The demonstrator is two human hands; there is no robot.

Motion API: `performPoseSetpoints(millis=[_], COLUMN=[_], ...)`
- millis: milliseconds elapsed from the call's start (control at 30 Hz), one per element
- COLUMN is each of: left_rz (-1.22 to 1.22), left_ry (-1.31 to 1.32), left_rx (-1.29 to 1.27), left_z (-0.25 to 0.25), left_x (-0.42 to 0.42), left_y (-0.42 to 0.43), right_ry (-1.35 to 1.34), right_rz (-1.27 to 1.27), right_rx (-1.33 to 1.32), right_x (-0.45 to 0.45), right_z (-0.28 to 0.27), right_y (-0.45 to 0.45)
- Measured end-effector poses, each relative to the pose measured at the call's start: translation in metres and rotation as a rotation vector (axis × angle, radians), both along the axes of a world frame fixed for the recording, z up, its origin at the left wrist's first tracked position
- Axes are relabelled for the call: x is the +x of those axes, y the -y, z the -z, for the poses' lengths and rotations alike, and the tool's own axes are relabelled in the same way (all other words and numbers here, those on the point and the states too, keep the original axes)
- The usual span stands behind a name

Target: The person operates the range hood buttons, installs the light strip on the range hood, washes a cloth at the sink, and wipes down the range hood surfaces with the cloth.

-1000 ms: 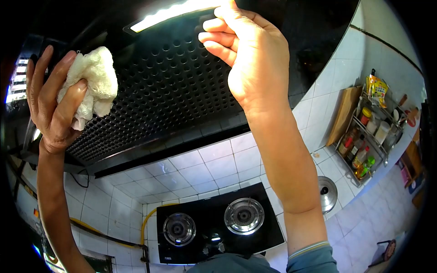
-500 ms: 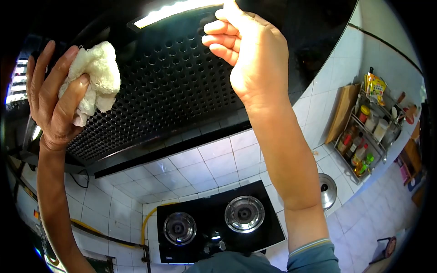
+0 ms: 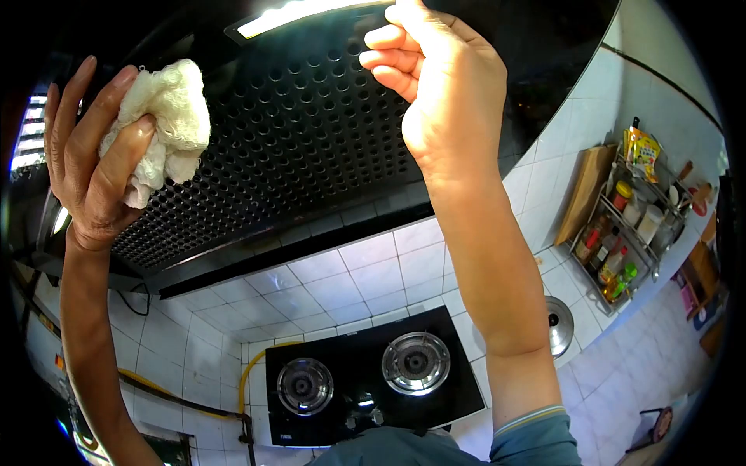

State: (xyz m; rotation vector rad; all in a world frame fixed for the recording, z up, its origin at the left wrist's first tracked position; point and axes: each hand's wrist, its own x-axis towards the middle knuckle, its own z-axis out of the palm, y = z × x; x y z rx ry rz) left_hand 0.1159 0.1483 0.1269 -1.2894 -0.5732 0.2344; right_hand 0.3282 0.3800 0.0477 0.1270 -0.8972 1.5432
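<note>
Overhead is a black range hood point(image 3: 311, 124) with a perforated panel and a lit lamp strip point(image 3: 303, 17). My left hand point(image 3: 89, 163) is raised at the hood's left side, its thumb pressing a crumpled white cloth point(image 3: 175, 116) against the fingers. Up by the right end of the lamp, my right hand point(image 3: 454, 101) has its thumb and index finger drawn together and the other fingers curled. Glare and the top edge of the view hide those fingertips, so anything between them cannot be made out.
Below lies a black two-burner gas stove point(image 3: 373, 380) with a yellow hose point(image 3: 245, 380) at its left. To the right are a metal pot lid point(image 3: 561, 326), a wooden cutting board point(image 3: 587, 194) and a rack point(image 3: 622, 233) of bottles and jars. White tiles point(image 3: 326, 276) line the wall.
My right hand has shifted slightly right relative to the view. The left hand and cloth sit a little higher, with the cloth still gripped. The view itself has moved slightly.
</note>
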Motion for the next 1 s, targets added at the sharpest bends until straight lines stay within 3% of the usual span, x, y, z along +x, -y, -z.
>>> performPoseSetpoints(millis=[633,1000], left_rz=[0.044,0.077], left_ry=[0.037,0.009], left_rx=[0.011,0.024], left_z=[0.005,0.001], left_x=[0.003,0.001], left_y=[-0.005,-0.008], right_ry=[0.059,0.028], right_rz=[0.289,0.456], right_rx=[0.060,0.231], right_x=[0.000,-0.003], right_z=[0.001,0.007], right_y=[-0.002,-0.003])
